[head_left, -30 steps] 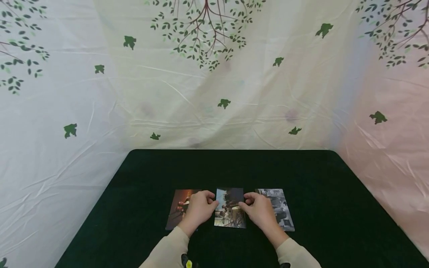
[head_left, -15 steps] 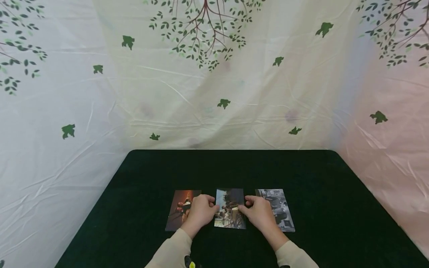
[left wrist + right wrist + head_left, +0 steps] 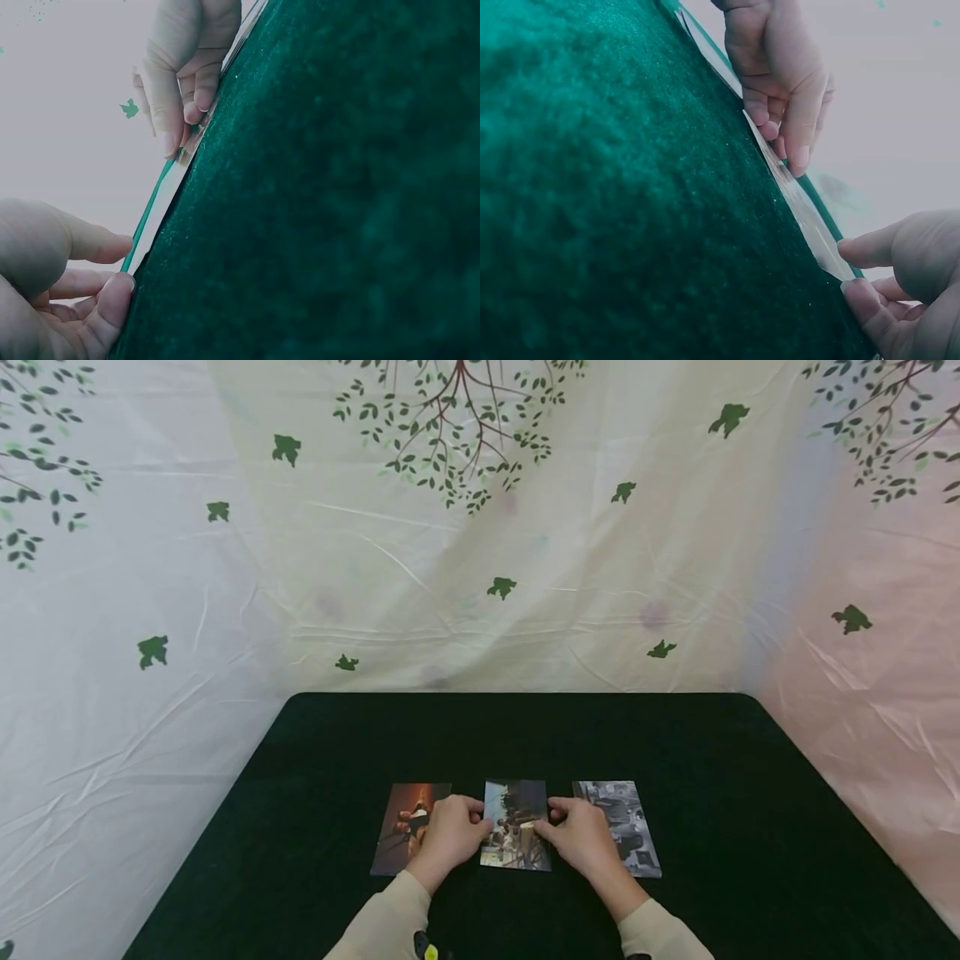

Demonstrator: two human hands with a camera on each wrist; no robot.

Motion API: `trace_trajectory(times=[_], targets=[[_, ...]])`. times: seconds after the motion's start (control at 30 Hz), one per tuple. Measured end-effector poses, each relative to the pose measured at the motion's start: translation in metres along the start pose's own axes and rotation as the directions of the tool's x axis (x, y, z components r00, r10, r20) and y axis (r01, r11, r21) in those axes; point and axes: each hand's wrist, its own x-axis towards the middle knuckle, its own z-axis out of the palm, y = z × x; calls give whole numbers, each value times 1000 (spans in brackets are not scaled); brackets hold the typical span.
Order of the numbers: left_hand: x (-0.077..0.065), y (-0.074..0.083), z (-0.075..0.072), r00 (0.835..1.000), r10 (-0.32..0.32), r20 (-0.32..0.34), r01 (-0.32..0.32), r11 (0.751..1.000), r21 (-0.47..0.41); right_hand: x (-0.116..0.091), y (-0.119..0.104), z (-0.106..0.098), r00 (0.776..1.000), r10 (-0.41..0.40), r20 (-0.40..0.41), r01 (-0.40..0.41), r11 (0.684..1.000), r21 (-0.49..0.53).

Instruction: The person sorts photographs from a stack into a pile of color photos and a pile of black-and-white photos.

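Observation:
Three picture cards lie in a row on the dark green table in the head view. The middle photo card [image 3: 515,814] shows a bright sky and a crowded scene. My left hand [image 3: 450,831] pinches its left edge with thumb and fingers, and my right hand [image 3: 585,835] does the same at the right edge. Seen from the left wrist, the photo card [image 3: 161,221] is a thin pale strip close over the cloth. My left forearm and hand partly cover an orange-brown card [image 3: 393,852]; my right hand overlaps a black-and-white card [image 3: 636,827].
Green cloth [image 3: 517,739] covers the table, which extends beyond the cards to a rounded far edge. Behind it hangs a pale curtain [image 3: 420,610] printed with leaves and branches, also enclosing both sides. Cream sleeves [image 3: 386,914] cover my forearms.
My left hand has shifted slightly right and toward me along the middle card's edge. The right thumb has slid a little lower. The cards keep their places.

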Motion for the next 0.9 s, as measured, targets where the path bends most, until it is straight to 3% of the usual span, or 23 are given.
trace_trajectory(times=[0.37,0.9], targets=[[-5,3,4,1000,5,-2,-5,1000,0,-6,-1,-1,997,-72,5,72,997,-9],[-5,5,5,1000,-13,-3,13,1000,-20,-7,-2,-1,998,-60,26,60,998,10]])
